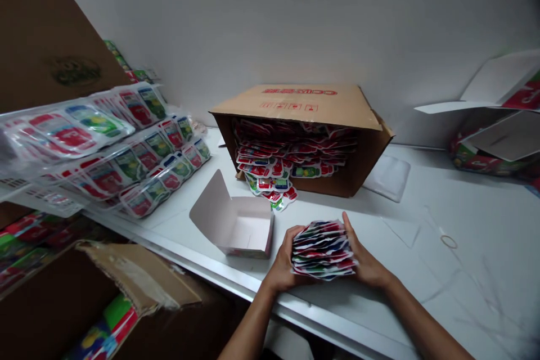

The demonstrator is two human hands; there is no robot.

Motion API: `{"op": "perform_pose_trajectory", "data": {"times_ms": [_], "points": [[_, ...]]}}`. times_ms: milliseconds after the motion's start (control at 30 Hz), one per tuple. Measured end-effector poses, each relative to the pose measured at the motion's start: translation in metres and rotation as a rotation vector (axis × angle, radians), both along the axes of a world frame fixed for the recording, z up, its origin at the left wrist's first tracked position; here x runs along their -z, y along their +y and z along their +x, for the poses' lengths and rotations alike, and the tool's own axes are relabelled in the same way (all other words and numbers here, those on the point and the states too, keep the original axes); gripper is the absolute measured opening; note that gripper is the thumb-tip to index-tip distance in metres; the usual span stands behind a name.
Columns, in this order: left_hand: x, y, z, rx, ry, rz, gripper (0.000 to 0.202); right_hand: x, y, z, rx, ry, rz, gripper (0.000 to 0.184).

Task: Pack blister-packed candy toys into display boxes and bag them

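Observation:
A thick stack of small sachets [323, 250], red, green, blue and white at the edges, is held between my two hands above the front of the table. My left hand [287, 259] wraps its left side, and my right hand [365, 259] presses the right side with one finger pointing up. Just left of the stack stands a small open carton [253, 225], pale inside, its lid flap raised and nothing in it. Behind the hands, a large cardboard box [295, 104] lies on its side, with many loose sachets [274, 169] spilling from its mouth.
Clear plastic trays of sachets [139, 163] are piled at the left. An open brown box [139, 281] with printed cartons sits below the table edge at lower left. A rubber band [448, 242] and a clear plastic packet [388, 177] lie to the right, with open printed cartons [493, 140] beyond.

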State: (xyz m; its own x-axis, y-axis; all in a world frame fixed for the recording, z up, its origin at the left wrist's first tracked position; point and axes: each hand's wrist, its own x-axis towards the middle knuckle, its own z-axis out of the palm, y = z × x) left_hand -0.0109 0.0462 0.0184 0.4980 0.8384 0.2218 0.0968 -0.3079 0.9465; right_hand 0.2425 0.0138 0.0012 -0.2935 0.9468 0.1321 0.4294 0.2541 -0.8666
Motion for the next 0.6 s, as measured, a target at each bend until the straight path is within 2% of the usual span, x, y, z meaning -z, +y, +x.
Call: {"op": "perform_pose_trajectory", "data": {"times_ms": [100,167,267,367,533,600], "points": [[-0.001,-0.001,0.001,0.0,-0.031,-0.05,0.11,0.0,0.007,0.001,-0.047,-0.046,0.083,0.089],[-0.004,-0.002,0.003,-0.009,-0.04,-0.071,0.104,-0.005,0.011,-0.001,-0.065,-0.026,0.117,0.081],[-0.009,-0.002,0.006,-0.063,-0.079,-0.077,0.09,-0.017,0.013,-0.008,-0.047,0.108,0.076,0.089],[-0.015,-0.001,0.009,-0.088,-0.133,-0.093,0.087,-0.023,0.014,-0.012,-0.022,0.231,0.017,0.089],[-0.013,0.0,0.009,-0.039,-0.166,-0.194,0.105,-0.006,0.016,-0.007,-0.006,0.205,-0.04,0.085],[-0.008,-0.002,0.011,-0.067,-0.163,-0.207,0.104,0.002,0.015,-0.006,-0.011,0.218,-0.064,0.08]]}}
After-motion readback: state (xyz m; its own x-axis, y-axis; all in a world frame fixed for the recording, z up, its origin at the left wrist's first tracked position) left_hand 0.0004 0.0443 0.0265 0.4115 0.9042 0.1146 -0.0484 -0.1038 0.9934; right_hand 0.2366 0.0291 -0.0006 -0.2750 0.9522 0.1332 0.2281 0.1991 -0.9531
